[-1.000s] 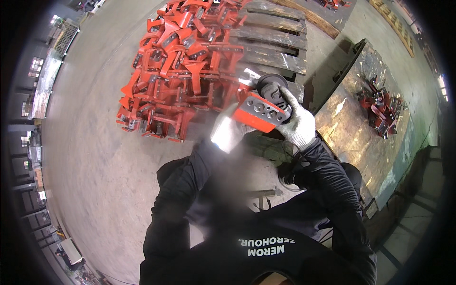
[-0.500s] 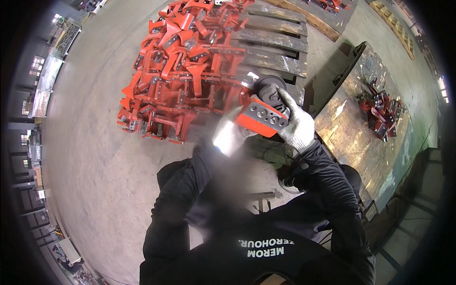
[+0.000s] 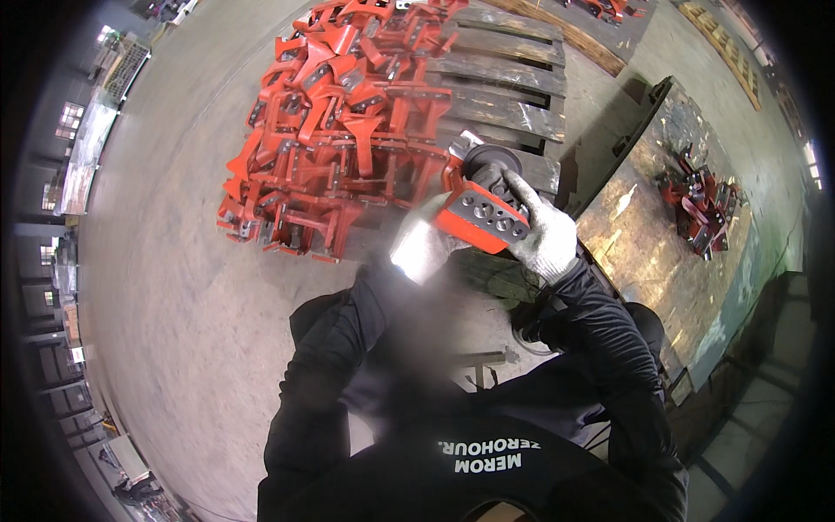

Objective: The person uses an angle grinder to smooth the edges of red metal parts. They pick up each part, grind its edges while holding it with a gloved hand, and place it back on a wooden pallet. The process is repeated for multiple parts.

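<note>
Both my hands wear white gloves, and a red metal bracket (image 3: 470, 228) with a grey, drilled plate on its face is held between them. My left hand (image 3: 421, 244) closes on the bracket's left end; glare and blur hide most of its fingers. At the right end my right hand (image 3: 548, 237) grips the bracket. Its upper fingers reach up along a dark round disc-shaped part (image 3: 492, 163) just behind the bracket. Whether those fingers touch the disc, or what it is mounted on, I cannot tell.
A large heap of red brackets (image 3: 361, 130) rises ahead on the left, beside a wooden slatted pallet (image 3: 504, 74). To the right stands a worn table (image 3: 639, 235) bearing a small pile of red and dark parts (image 3: 698, 204). Another pallet (image 3: 718, 48) lies at the far right.
The bracket has turned slightly and sits a touch lower at its right end. My right hand's upper fingers have shifted a little; otherwise both hands stay nearly in place.
</note>
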{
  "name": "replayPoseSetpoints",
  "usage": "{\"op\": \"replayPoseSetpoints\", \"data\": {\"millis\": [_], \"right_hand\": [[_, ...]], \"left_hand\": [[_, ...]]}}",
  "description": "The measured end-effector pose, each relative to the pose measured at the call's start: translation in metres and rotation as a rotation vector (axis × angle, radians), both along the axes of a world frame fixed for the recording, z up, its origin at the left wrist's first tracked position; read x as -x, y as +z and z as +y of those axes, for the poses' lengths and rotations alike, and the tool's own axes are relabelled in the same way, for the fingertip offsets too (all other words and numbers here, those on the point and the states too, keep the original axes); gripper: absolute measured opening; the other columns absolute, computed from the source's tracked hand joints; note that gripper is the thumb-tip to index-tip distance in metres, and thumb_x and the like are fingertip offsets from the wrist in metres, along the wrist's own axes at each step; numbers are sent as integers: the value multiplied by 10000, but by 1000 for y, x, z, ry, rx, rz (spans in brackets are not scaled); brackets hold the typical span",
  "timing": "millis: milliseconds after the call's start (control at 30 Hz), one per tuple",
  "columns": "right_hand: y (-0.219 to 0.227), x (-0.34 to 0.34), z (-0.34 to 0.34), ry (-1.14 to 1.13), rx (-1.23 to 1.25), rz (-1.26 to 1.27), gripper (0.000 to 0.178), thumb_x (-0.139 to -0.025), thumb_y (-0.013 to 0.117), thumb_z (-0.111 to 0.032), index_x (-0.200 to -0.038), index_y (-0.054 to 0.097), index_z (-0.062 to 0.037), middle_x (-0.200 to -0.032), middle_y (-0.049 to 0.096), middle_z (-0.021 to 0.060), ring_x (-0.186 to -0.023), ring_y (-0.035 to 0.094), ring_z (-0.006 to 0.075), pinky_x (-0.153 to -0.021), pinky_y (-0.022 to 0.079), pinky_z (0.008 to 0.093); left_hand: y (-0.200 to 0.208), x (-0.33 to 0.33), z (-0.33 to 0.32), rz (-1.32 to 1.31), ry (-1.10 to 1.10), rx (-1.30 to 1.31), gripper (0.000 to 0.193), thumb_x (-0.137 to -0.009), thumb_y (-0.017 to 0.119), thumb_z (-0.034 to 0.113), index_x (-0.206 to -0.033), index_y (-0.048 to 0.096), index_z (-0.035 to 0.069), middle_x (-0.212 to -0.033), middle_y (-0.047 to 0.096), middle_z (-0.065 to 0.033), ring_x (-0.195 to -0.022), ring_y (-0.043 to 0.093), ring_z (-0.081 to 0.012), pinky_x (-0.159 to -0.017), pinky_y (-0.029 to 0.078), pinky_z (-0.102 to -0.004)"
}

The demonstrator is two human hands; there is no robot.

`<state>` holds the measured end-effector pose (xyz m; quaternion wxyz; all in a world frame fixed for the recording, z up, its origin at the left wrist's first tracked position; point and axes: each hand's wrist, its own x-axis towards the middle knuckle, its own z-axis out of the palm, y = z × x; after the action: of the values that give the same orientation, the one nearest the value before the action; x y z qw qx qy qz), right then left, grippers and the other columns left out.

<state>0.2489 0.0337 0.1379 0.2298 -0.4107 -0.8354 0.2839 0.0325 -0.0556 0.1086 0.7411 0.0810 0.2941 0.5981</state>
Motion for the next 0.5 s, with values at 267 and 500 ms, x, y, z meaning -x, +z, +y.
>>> {"op": "replayPoseSetpoints", "data": {"millis": [267,500], "right_hand": [[-11,-2,12,-95,15,-52,835,-754,799,-210,-1525,480,-237,-1007,722,213,-935,722,380,-837,578,443],[-3,-13,21,-191,174,289,937,-704,889,-301,-1512,460,-99,-1276,684,247,-1155,704,335,-978,555,384]], "left_hand": [[-12,12,4,5,88,-82,456,-1089,469,328,-1408,543,11,-1350,638,-119,-1198,649,-253,-1024,520,-425],[-19,39,21,437,368,248,350,-1075,483,264,-1334,568,44,-1288,645,-156,-1144,667,-303,-966,563,-501]]}}
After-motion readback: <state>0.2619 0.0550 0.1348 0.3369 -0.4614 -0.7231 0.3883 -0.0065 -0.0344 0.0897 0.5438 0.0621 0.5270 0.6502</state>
